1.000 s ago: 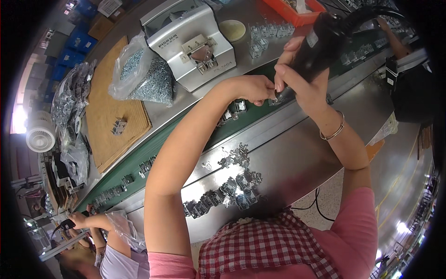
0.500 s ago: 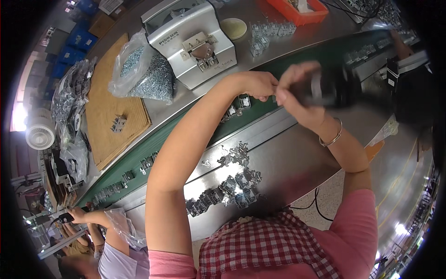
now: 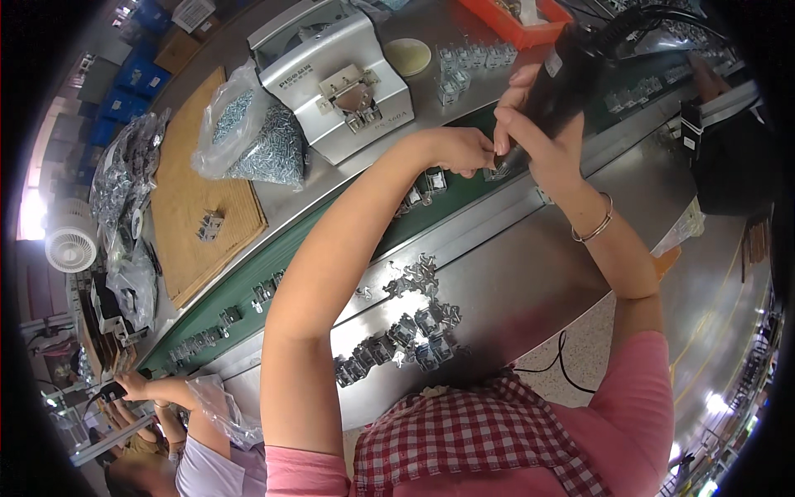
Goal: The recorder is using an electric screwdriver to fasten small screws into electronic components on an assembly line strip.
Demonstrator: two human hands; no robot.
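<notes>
Head camera view shows the right hand (image 3: 542,137) closed around a black electric screwdriver (image 3: 567,79), which stands tilted with its tip pointing down to a small metal bracket (image 3: 497,171) on the green conveyor belt (image 3: 348,248). Left hand (image 3: 460,149) is just beside, its fingers pinching this bracket and holding it on the belt. More brackets of this kind lie in a row along the belt, and a loose pile of metal brackets (image 3: 406,331) lies on the steel table edge (image 3: 530,282) near the person's body. Behind the belt stands a grey screw feeder machine (image 3: 331,74), and to its left a clear bag of screws (image 3: 252,137) rests near a brown cardboard sheet (image 3: 195,215). An orange tray (image 3: 517,21) is at the far side. At the lower left, the hands of another person (image 3: 137,388) hold a tool.
</notes>
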